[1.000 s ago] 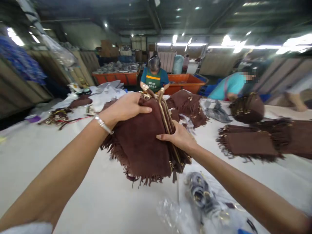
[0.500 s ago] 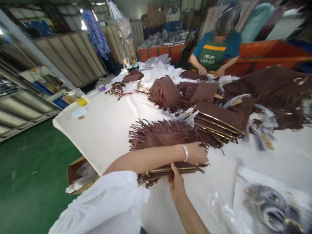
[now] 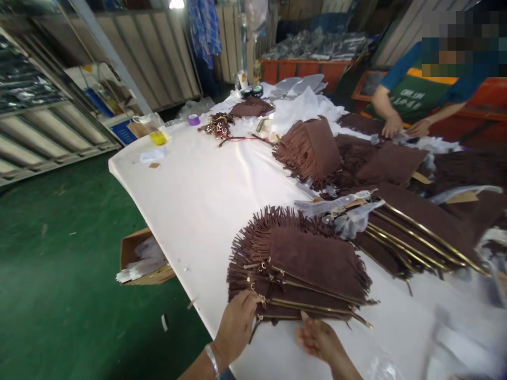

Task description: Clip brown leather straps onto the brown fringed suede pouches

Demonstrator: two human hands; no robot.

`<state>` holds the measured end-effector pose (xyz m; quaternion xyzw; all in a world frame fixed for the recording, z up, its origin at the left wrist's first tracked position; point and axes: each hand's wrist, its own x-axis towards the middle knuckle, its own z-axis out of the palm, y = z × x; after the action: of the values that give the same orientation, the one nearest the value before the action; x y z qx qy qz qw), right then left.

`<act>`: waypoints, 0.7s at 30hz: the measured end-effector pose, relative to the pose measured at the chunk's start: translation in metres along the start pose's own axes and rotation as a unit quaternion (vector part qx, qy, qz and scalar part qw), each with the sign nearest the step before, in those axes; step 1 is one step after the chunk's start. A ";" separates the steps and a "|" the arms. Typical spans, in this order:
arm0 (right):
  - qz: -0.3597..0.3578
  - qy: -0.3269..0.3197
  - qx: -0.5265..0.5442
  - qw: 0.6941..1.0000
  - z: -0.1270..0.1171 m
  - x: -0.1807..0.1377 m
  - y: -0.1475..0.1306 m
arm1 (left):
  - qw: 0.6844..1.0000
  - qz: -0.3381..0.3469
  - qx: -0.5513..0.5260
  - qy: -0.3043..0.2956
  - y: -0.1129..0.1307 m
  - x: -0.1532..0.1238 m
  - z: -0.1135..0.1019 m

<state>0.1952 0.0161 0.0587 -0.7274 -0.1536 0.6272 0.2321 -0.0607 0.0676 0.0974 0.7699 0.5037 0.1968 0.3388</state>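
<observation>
A stack of brown fringed pouches (image 3: pixel 317 258) with gold zips lies on the white table near me, its fringe fanned out at the far and left sides. At the stack's near left corner, my left hand (image 3: pixel 237 322), with a silver bracelet at the wrist, has its fingers closed on the zip end of a lower fringed pouch. My right hand (image 3: pixel 319 338) is just in front of the stack's near edge, slightly blurred. Its thumb points up toward the zips and stands apart from the loosely curled fingers, with nothing visible between them.
More gold-zipped pouches (image 3: pixel 420 232) lie to the right with thin white wrapping. Brown fringed pieces (image 3: pixel 312 150) and metal-ended straps (image 3: pixel 219 126) lie farther back. A co-worker (image 3: pixel 420 100) handles material across the table (image 3: pixel 178 184). A cardboard box (image 3: pixel 146 258) stands by its left edge.
My left hand has moved from the stack's right end to its near left corner, uncrossing my arms. My right hand has come off the zip edge. The view has swung left.
</observation>
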 end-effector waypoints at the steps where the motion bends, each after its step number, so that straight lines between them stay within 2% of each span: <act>1: -0.064 0.032 -0.102 0.992 -0.007 -0.006 -0.006 | 1.000 -0.011 0.010 0.020 -0.002 0.001 0.002; 2: -0.152 0.078 -0.195 0.966 -0.013 -0.011 -0.014 | 0.999 -0.021 0.024 0.043 -0.004 0.004 0.004; 3: -0.249 0.125 -0.274 0.920 -0.017 -0.014 -0.024 | 0.997 -0.028 0.040 0.065 -0.004 0.007 0.007; 4: -0.335 0.165 -0.340 0.863 -0.019 -0.016 -0.035 | 0.994 -0.035 0.059 0.081 -0.003 0.011 0.011; 6: -0.446 0.207 -0.449 0.746 -0.017 -0.010 -0.057 | 0.990 -0.039 0.103 0.089 0.000 0.017 0.019; 8: -0.484 0.208 -0.540 0.657 -0.012 0.004 -0.076 | 0.985 -0.041 0.144 0.081 0.005 0.023 0.026; 10: -0.475 0.203 -0.609 0.602 -0.007 0.021 -0.090 | 0.981 -0.055 0.173 0.073 0.008 0.027 0.030; 13: -0.461 0.182 -0.662 0.563 -0.009 0.040 -0.100 | 0.978 -0.073 0.185 0.064 0.009 0.031 0.029; 16: -0.475 0.151 -0.671 0.549 -0.020 0.045 -0.109 | 0.980 -0.067 0.175 0.067 0.008 0.035 0.026; 18: -0.488 0.133 -0.659 0.557 -0.029 0.042 -0.116 | 0.984 -0.066 0.146 0.080 0.009 0.038 0.024; 21: -0.493 0.119 -0.623 0.595 -0.045 0.034 -0.126 | 0.991 -0.060 0.053 0.103 0.012 0.040 0.018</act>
<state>0.2541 0.1338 0.1021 -0.5764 -0.8135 0.0767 0.0123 -0.0250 0.0946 0.0924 0.7306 0.5910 0.2274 0.2553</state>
